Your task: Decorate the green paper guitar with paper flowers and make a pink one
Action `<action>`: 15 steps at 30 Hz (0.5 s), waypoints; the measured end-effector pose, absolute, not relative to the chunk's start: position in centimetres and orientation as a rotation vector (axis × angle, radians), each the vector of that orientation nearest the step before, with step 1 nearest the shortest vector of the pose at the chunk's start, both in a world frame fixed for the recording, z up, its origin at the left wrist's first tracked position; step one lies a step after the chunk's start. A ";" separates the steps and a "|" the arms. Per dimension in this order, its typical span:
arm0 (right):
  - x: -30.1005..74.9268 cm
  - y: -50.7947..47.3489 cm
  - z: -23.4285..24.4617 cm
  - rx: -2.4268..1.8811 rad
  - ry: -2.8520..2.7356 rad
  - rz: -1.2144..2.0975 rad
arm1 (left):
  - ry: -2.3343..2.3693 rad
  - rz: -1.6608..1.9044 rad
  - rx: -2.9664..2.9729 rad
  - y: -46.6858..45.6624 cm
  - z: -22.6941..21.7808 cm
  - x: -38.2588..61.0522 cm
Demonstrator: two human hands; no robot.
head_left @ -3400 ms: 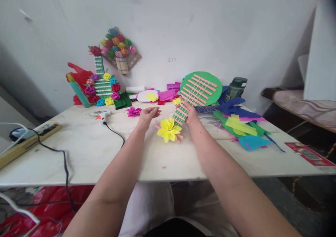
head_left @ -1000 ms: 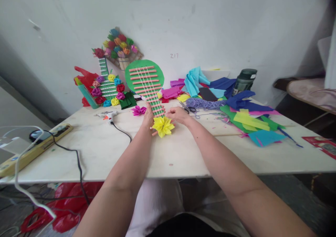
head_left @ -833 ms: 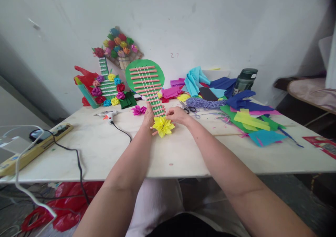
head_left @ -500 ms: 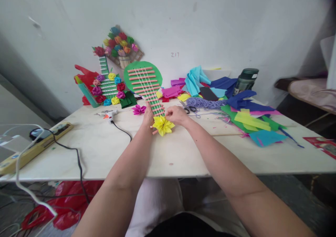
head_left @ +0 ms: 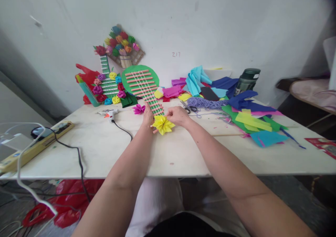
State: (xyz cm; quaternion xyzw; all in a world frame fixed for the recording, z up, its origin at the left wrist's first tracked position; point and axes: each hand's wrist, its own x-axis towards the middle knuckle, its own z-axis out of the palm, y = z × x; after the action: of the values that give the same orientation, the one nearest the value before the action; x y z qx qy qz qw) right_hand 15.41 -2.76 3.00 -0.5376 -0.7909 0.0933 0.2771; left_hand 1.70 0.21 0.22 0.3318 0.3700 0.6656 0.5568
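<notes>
A green paper guitar craft (head_left: 126, 84) with brown crossbars and white strings leans away from me, its round body at the far end. My left hand (head_left: 148, 116) is closed around the left side of its neck. A yellow paper flower (head_left: 163, 126) sits at the near end of the neck. My right hand (head_left: 178, 115) pinches at the flower's upper right edge, fingertips together. Just left of the neck, a magenta paper flower (head_left: 138, 108) lies on the table.
A white glue gun (head_left: 112, 114) with a black cord lies to the left, near a power strip (head_left: 39, 148). Scissors (head_left: 190, 108), purple yarn (head_left: 207, 103) and coloured paper sheets (head_left: 252, 120) lie right. A dark bottle (head_left: 247, 81) stands behind. Finished flower crafts (head_left: 109, 85) stand back left.
The guitar's round body has tipped slightly left and down. Both hands keep nearly the same place, the right still pinching at the yellow flower.
</notes>
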 end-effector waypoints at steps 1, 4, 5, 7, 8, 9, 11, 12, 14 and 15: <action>15.4 -2.7 2.9 -1.433 -2.132 0.270 | 0.865 1.570 0.790 0.2 0.2 1.7; 15.4 -2.5 2.7 -1.369 -2.173 0.345 | 0.839 1.564 0.815 -0.1 0.1 1.8; 15.4 -2.4 2.6 -1.347 -2.188 0.375 | 0.832 1.558 0.822 -0.2 0.1 1.8; 15.4 -2.3 2.4 -1.315 -2.206 0.430 | 0.826 1.545 0.828 -0.4 0.0 1.8; 15.4 -2.2 2.4 -1.309 -2.206 0.451 | 0.815 1.534 0.832 -0.4 -0.1 1.8; 15.5 -2.2 2.4 -1.310 -2.202 0.464 | 0.798 1.521 0.835 -0.4 -0.1 1.8; 15.5 -2.2 2.5 -1.322 -2.197 0.473 | 0.766 1.505 0.838 -0.2 -0.3 1.7; 15.5 -2.2 2.5 -1.327 -2.207 0.470 | 0.760 1.504 0.834 -0.2 -0.3 1.7; 15.5 -2.2 2.7 -1.331 -2.262 0.449 | 0.778 1.520 0.820 -0.1 -0.3 1.7; 15.5 -2.2 2.8 -1.338 -2.299 0.430 | 0.790 1.530 0.815 -0.1 -0.3 1.7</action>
State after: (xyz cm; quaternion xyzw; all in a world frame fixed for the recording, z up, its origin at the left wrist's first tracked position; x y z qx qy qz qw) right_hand 15.50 -2.21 2.84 -0.4842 -0.8320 0.1556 0.2214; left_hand 1.70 -0.06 -0.28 0.3488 0.3379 0.6543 0.5797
